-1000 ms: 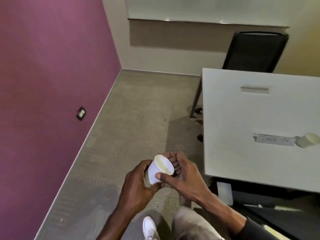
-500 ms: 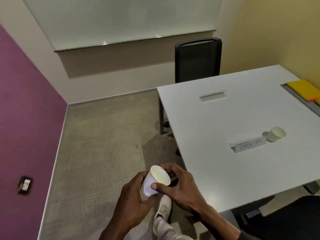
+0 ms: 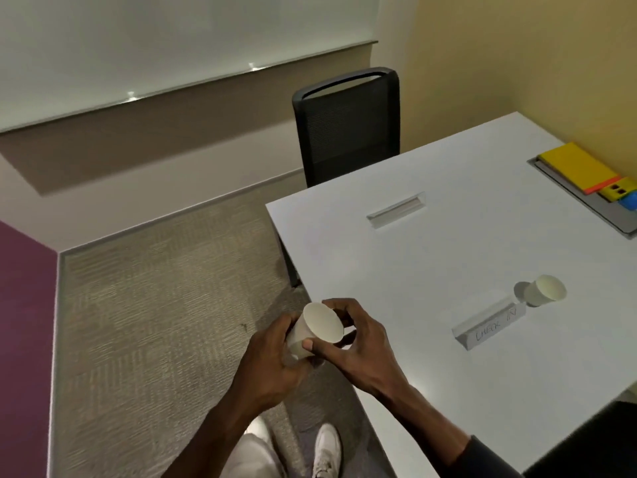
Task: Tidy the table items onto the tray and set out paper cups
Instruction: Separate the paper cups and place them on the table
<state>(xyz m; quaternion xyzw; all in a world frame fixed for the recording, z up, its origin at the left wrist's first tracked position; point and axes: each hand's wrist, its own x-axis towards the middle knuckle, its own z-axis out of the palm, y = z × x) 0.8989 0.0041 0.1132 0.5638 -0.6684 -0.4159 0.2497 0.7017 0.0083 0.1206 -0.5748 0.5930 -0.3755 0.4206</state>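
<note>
the white desk (image 3: 431,257) fills the right side of the view, with a black chair (image 3: 348,125) pushed in at its far edge and carpet to the left. at the far right corner of the desk lies a grey tray (image 3: 593,208), already carrying a yellow folder (image 3: 579,169) and some smaller yellow and blue pieces that are cut off by the frame edge. nearer, a folded name card (image 3: 489,326) stands on the desk, and just beyond it sits one paper cup (image 3: 544,290), tipped toward the camera in this wide view. the left hand (image 3: 265,363) is wrapped around the side and base of a second paper cup (image 3: 315,329), held tilted in the air at the near-left edge of the desk, mouth facing up and toward the camera; there may be more cups nested beneath it, but i cannot tell. the right hand (image 3: 358,343) is curled at the rim, thumb pressing the near wall and fingers round the far side, so both hands are closed on the cup. it looks light, thin-walled and easy to crush or dent. the firmest holds are probably the rolled rim and the base, so a gentle pinch there should serve better than squeezing the middle. an empty cup will likely tip easily when set down.
</note>
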